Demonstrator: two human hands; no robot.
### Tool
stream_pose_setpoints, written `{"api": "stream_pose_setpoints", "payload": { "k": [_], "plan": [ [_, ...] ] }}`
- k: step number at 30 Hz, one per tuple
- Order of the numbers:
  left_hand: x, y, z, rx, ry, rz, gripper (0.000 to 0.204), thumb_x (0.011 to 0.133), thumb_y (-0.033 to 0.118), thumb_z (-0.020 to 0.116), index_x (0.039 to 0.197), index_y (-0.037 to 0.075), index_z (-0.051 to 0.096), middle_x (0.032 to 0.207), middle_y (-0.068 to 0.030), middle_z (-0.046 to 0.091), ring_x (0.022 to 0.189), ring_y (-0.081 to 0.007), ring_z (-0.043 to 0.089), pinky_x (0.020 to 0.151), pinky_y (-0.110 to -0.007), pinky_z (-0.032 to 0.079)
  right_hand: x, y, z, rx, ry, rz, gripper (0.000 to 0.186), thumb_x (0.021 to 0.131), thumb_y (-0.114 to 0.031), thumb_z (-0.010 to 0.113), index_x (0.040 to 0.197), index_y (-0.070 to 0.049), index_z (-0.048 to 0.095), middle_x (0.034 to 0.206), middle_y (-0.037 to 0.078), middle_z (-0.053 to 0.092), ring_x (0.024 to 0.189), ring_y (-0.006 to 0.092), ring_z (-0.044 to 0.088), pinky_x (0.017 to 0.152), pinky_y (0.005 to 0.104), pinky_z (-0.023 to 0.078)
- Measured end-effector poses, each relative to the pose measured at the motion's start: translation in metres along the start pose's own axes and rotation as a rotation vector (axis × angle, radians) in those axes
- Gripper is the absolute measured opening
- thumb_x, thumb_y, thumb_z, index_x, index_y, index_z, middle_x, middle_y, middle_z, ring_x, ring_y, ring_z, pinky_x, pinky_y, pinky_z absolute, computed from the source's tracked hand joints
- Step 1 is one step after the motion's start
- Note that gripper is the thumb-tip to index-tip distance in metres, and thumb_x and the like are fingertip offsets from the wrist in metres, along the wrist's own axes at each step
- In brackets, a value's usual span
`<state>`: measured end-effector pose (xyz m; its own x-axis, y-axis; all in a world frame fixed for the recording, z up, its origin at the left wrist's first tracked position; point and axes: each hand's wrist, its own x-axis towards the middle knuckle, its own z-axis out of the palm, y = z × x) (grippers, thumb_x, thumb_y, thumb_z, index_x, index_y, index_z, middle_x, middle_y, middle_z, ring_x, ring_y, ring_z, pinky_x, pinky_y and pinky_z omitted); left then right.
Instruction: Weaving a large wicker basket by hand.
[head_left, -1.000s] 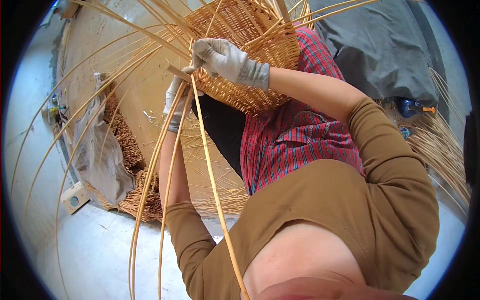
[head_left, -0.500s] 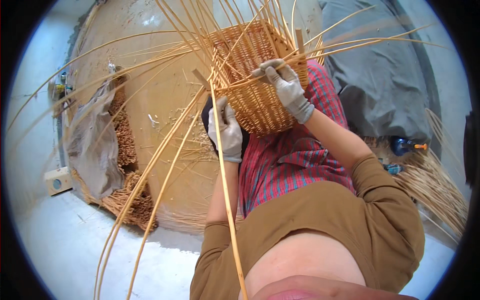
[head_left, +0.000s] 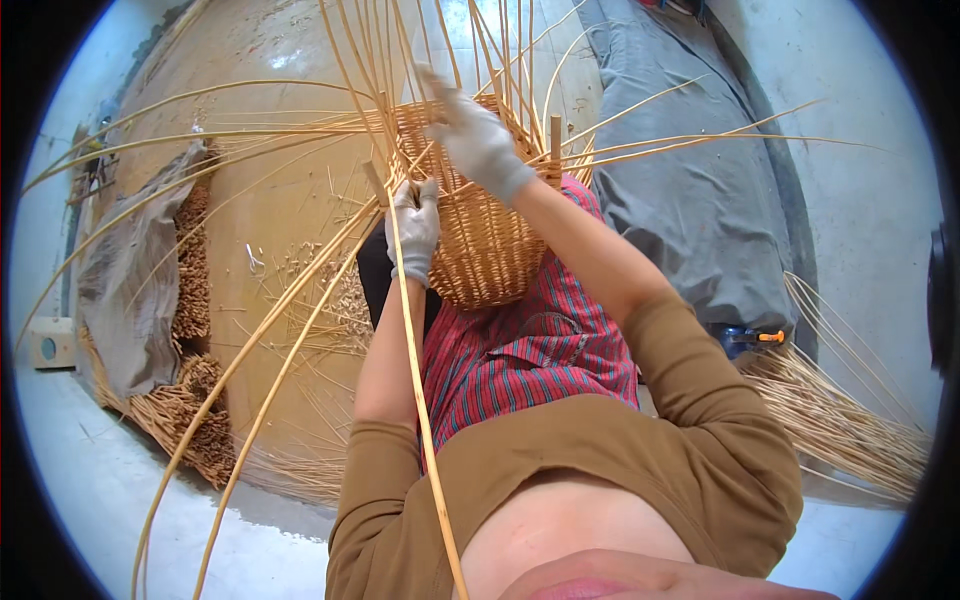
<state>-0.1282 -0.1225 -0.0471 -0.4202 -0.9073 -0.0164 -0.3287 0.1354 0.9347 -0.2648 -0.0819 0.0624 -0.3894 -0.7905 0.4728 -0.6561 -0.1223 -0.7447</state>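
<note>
A square woven wicker basket (head_left: 485, 245) rests against my lap, tilted so that part of its inside shows. Long pale rods fan out from its rim upward and to both sides. My left hand (head_left: 413, 235), in a whitish work glove, has its fingers closed on the basket's near left corner. One long rod (head_left: 425, 430) runs from that corner down past my left forearm toward my chest. My gloved right hand (head_left: 475, 140) is raised over the basket opening, fingers stretched out and tips blurred. Short wooden pegs (head_left: 555, 140) stand at the near corners.
On the left, a grey cloth (head_left: 140, 260) partly covers brown rod bundles (head_left: 190, 280). A wooden board (head_left: 280, 210) with scraps lies below the basket. At right are a dark grey cloth (head_left: 690, 200), a blue tool with an orange tip (head_left: 745, 340) and loose rods (head_left: 850, 420).
My right hand has left the near rim and swung up and left over the basket, its fingers opening out. My left hand stays by the corner. The whole view has shifted somewhat.
</note>
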Motion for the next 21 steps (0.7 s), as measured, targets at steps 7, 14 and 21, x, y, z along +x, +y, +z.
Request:
{"api": "stream_pose_setpoints", "payload": {
  "k": [7,14,21],
  "plan": [
    [-0.01,0.022,-0.01,-0.29,-0.079,-0.129,0.016,0.1,0.018,0.064,0.094,0.005,0.057,0.063,-0.0006,0.053,0.039,-0.0108,0.051,0.035,-0.027,0.041,-0.074,0.085,-0.008,0.395,0.309,-0.087,0.018,0.099,-0.006,0.055,0.116,-0.01,0.051,0.116,0.017,0.064,0.104,0.0252,0.067,0.086,0.0395,0.057],
    [-0.001,0.036,0.015,-0.504,0.11,-0.241,0.027,0.09,0.025,0.077,0.09,0.004,0.06,0.072,-0.0047,0.065,0.046,-0.0138,0.061,0.04,-0.028,0.05,-0.111,0.047,0.002,1.411,0.35,0.038,0.016,0.108,-0.02,0.045,0.109,-0.005,0.049,0.087,0.01,0.062,0.091,0.0224,0.066,0.079,0.034,0.054],
    [-0.026,0.052,0.033,-0.667,0.278,0.492,0.032,0.101,0.015,0.061,0.131,0.005,0.053,0.116,-0.0142,0.067,0.065,-0.0126,0.064,0.055,-0.032,0.054,-0.092,0.085,-0.081,0.724,0.408,0.42,0.014,0.099,-0.007,0.061,0.108,-0.008,0.051,0.089,0.008,0.068,0.075,0.0167,0.066,0.068,0.0306,0.055]
  ]
}}
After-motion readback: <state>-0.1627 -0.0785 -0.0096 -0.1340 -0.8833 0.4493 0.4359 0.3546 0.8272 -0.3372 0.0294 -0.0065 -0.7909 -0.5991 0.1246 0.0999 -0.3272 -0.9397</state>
